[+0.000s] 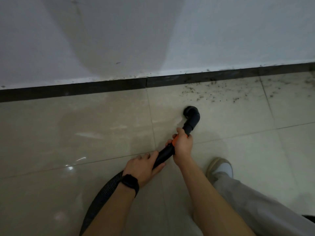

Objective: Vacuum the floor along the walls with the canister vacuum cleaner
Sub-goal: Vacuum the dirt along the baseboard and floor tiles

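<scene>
Ribbed hose point(102, 189) trails off at 7 o'clock | your left hand point(143, 169), wristband point(130, 182) on, curls round the black tube point(163, 154) | your right hand point(183, 145) clamps the orange collar point(175, 141) | elbow nozzle point(191, 116) on the tile floor point(68, 125) at 1 o'clock of centre, near dirt point(221, 92) scattered along the dark baseboard point(85, 90) | your shoe point(219, 167) at 4 o'clock.

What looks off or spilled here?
Dark crumbs and dust are scattered over the floor tiles beyond the nozzle of the hose, against the baseboard, with specks along its top edge. Tiles to the left look clean. Nothing else stands out.
</scene>
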Available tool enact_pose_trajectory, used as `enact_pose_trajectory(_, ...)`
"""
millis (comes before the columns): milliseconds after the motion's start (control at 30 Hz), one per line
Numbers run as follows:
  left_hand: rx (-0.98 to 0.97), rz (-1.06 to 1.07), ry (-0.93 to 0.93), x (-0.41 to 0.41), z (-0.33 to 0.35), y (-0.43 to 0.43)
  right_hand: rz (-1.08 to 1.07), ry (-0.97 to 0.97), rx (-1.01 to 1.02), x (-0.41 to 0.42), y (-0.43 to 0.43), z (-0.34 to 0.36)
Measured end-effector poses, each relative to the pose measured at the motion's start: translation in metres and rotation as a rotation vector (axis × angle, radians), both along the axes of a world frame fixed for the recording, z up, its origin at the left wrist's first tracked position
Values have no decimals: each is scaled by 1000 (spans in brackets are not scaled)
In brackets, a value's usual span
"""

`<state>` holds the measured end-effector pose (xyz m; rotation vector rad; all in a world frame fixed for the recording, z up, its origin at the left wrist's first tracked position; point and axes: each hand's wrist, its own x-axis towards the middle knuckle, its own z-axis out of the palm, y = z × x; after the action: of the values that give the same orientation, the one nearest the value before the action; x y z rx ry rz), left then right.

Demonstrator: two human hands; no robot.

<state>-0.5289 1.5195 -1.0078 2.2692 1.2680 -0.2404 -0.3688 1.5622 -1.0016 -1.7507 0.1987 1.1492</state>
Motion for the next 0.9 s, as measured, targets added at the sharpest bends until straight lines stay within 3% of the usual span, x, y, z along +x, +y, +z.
enact_pose_trajectory(900,67,139,-1,16,-13,37,145,21,62,11,57,-6)
